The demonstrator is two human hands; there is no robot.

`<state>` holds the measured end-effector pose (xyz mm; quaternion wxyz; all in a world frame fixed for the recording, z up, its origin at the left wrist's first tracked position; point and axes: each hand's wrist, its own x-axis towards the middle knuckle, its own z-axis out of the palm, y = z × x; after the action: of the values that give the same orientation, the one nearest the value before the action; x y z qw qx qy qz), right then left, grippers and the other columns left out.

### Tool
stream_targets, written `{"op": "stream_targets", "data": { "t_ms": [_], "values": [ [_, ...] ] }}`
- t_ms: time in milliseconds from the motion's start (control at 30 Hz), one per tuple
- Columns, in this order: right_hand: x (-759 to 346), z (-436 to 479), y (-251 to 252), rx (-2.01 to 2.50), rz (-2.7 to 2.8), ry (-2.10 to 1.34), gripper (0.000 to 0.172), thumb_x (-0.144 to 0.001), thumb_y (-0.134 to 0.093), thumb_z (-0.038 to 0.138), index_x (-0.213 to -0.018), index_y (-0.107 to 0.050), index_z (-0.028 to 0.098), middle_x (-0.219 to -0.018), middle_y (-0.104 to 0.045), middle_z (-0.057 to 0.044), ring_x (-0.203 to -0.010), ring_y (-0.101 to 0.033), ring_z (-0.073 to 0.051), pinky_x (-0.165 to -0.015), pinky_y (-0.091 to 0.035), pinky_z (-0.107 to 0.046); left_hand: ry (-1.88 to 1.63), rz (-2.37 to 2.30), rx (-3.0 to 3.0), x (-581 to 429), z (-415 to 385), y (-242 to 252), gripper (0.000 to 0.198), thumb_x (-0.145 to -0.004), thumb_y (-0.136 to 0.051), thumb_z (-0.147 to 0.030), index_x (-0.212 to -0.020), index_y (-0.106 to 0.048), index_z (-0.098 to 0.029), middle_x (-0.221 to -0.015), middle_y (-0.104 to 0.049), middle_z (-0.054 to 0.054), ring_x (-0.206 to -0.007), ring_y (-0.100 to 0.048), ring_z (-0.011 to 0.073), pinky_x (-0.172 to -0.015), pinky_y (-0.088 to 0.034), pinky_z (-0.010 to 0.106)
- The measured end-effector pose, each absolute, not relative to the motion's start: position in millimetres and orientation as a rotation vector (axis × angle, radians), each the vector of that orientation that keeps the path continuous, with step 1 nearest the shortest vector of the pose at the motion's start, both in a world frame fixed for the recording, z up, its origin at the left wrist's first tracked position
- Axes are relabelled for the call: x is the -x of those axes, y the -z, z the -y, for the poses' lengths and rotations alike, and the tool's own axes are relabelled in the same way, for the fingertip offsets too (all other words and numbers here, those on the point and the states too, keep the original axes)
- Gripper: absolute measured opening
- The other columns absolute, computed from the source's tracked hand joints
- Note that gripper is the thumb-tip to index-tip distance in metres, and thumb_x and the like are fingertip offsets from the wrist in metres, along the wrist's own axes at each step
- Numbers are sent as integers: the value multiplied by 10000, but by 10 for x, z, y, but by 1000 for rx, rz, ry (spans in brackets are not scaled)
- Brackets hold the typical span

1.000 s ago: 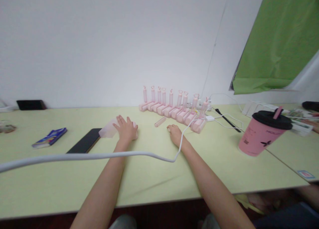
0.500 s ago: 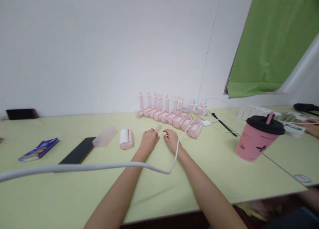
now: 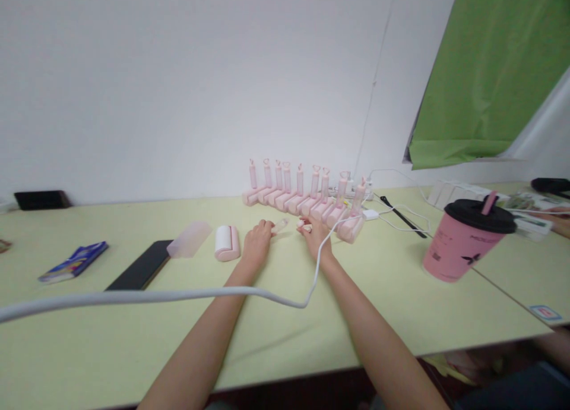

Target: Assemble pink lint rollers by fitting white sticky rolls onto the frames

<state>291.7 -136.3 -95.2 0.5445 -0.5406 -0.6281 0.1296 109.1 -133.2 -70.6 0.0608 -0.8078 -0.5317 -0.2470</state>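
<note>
My left hand point(image 3: 258, 239) rests above the table with its fingers closed on a small clear tube point(image 3: 280, 225), which points up and to the right. Across a short gap, my right hand point(image 3: 317, 236) pinches a small pale pink cap-like piece point(image 3: 301, 224). Behind both hands runs a slanting row of pink cylindrical cases point(image 3: 295, 205). Several translucent pink tubes point(image 3: 300, 183) with loops on top stand upright along that row. Left of my left hand lies a white and pink rounded case point(image 3: 227, 243), apart from it.
A white cable point(image 3: 178, 293) crosses close to the camera, in front of my forearms. Leftward lie a translucent pink sheet point(image 3: 190, 239), a black phone point(image 3: 141, 266) and a blue packet point(image 3: 75, 261). A pink cup point(image 3: 461, 249) stands right. Another person's hand point(image 3: 559, 220) shows at the far right.
My hands have drawn apart: the left has shifted left with the tube, the right slightly right with the small piece. More of the tube shows. The camera view has shifted a little.
</note>
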Motion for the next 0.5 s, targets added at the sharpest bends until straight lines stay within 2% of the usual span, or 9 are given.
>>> {"op": "stream_targets", "data": {
  "t_ms": [100,200,267,367,500],
  "values": [
    [-2857,1373,964,1211,1528,-408,359,-741,-465,116,-1077,-579,172,-954,-620,-63,-697,-579,-128,-648,-509,-271,1380,1694,2453,-1100,1277,648,252,-806,-535,-340,-998,-478,-187,-1005,-583,67,-813,-600,169,-733,-463,315],
    [-2776,1343,997,1103,1583,-640,410,-711,-445,81,-1086,-580,179,-898,-614,-38,-601,-556,-88,-541,-501,-218,2036,1716,2517,-1116,1232,572,477,-686,-654,-393,-1041,-412,-184,-940,-600,43,-759,-621,153,-706,-501,315],
    [-2748,1317,1010,1034,1558,-776,411,-693,-480,83,-1081,-583,175,-869,-607,-24,-594,-565,-82,-553,-517,-223,2378,1649,2589,-1128,1247,526,638,-640,-692,-374,-1139,-339,-194,-912,-611,31,-782,-631,153,-742,-512,339],
    [-2769,1285,999,920,1433,-932,392,-677,-564,137,-1068,-588,158,-885,-601,-31,-680,-610,-105,-642,-547,-267,2621,1521,2722,-1138,1308,486,700,-620,-716,-353,-1174,-315,-202,-905,-629,32,-832,-633,148,-810,-499,367],
    [-2852,1275,955,862,1371,-1026,356,-628,-662,241,-974,-641,162,-842,-621,-16,-722,-609,-116,-708,-555,-297,2565,1678,2748,-1087,1314,492,543,-571,-745,-383,-970,-449,-164,-902,-653,60,-849,-626,160,-776,-502,334]
  ]
}}
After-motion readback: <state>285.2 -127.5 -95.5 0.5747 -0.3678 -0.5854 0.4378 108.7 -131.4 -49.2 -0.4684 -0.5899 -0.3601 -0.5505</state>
